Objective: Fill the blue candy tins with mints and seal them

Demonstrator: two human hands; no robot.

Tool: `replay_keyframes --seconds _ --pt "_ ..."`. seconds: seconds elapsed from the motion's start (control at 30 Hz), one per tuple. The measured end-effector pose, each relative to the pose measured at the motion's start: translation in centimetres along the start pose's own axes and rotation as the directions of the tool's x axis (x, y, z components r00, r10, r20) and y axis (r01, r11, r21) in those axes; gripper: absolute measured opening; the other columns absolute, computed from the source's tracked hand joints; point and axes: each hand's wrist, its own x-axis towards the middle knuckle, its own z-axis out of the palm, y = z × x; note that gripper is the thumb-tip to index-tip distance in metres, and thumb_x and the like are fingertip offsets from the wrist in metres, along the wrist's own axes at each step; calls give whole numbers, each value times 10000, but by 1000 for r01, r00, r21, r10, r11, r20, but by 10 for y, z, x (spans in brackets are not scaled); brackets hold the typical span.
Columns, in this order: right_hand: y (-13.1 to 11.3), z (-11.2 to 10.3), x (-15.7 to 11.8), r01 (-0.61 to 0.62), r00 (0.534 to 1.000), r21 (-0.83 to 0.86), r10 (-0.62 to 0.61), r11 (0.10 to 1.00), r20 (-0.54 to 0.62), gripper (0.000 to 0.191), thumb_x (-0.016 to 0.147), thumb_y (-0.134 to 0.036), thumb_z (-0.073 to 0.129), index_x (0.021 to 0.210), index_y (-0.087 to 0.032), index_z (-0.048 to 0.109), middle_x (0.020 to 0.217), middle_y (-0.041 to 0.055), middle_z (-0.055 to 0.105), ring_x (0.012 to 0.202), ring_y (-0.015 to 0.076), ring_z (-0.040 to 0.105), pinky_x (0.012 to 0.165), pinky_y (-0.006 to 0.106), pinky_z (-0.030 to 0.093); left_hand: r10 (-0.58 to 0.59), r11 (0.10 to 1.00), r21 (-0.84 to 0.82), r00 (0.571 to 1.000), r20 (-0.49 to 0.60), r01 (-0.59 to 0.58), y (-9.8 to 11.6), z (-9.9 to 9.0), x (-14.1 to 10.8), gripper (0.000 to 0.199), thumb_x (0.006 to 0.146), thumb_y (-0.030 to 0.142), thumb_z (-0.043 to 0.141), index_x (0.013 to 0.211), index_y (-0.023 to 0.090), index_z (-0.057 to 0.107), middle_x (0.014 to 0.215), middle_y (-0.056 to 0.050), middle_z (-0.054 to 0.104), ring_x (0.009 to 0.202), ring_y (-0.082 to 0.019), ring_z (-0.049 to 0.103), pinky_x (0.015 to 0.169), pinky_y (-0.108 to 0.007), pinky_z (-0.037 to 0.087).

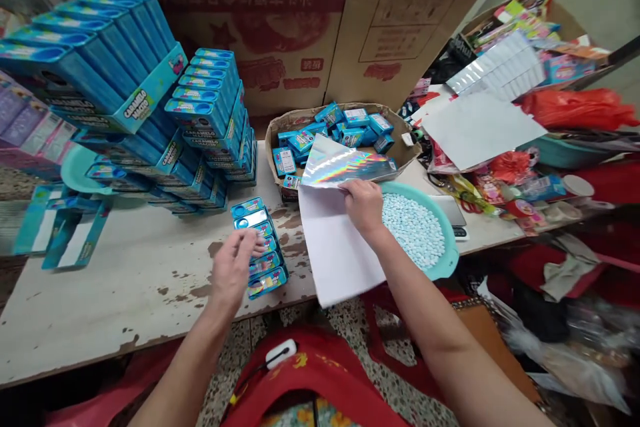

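My right hand (364, 208) grips the edge of a sticker sheet (340, 240); its white backing hangs down, and a folded-over part shows a shiny rainbow face. The sheet partly covers a turquoise basin (453, 250) of small pale blue candies (413, 227). My left hand (237, 257) is over a short row of blue candy boxes (267, 283) near the table's front edge. Its fingers stretch loosely across the middle boxes, apparently holding nothing; whether the fingertips touch them I cannot tell. One box near the far end has a silvery white top.
Tall stacks of blue display boxes (135, 103) stand at the back left, before a large cardboard carton (280, 20). A cut-down carton (273, 140) holds loose blue boxes. More sheets (480, 127) and colourful packets lie at right. A red stool (320, 380) stands below.
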Motion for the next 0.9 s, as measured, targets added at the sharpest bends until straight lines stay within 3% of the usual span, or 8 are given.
replay_keyframes --seconds 0.1,0.17,0.23,0.3,0.47,0.67,0.73,0.9 --pt "-12 -40 -21 210 945 34 -194 977 -263 236 866 -121 488 942 -263 661 927 -1 721 881 168 626 962 400 378 -290 883 -190 819 494 428 26 39 0 701 751 721 463 1020 93 618 886 -149 686 761 -239 657 698 -357 512" --pt "-30 -83 -46 362 869 13 -333 932 -367 247 874 -157 507 1024 -299 641 980 -16 720 922 165 631 985 404 380 -283 745 -241 622 730 622 40 58 2 835 755 780 345 1143 78 577 966 -191 682 849 -288 660 752 -416 508" --pt "-42 -123 -70 453 821 -37 -433 891 -372 222 882 -193 527 1039 -300 642 954 -21 724 926 169 633 995 408 384 -218 689 -269 546 809 673 53 72 4 830 777 766 319 1247 110 515 1031 -190 673 906 -293 653 794 -440 495" --pt "-39 -149 -86 468 806 -97 -469 878 -361 191 884 -216 538 1023 -282 651 913 -14 723 909 170 635 988 407 394 -221 725 -256 568 793 639 64 82 4 724 805 714 369 1240 157 524 1023 -152 680 880 -259 656 777 -408 499" --pt "28 -169 -67 162 777 -297 -307 941 -550 191 880 -237 523 1030 -256 639 944 34 692 872 183 619 861 374 458 -73 970 -153 827 557 188 65 86 -18 575 809 628 486 517 140 574 472 -21 506 466 -97 476 494 -213 382" --pt "56 -218 -43 -78 790 -321 -138 944 -597 208 903 -253 492 1020 -274 663 1000 30 686 903 201 599 820 373 477 -258 865 116 235 937 488 67 116 -57 935 663 880 239 997 135 695 842 -181 697 710 -272 655 553 -345 484" --pt "34 -239 -61 11 769 -320 -213 947 -603 228 879 -241 541 1068 -304 652 1033 27 676 931 212 598 826 387 491 -182 820 -1 262 948 573 78 139 -54 955 638 894 264 1139 166 623 1081 -191 664 918 -338 647 619 -405 521" --pt "-10 -224 -136 445 802 -169 -475 880 -361 294 787 -164 649 1005 -360 673 928 -15 703 918 183 585 796 339 528 -80 807 -299 595 799 510 95 171 -2 521 702 527 677 1046 140 628 976 -111 696 884 -266 658 753 -384 532"
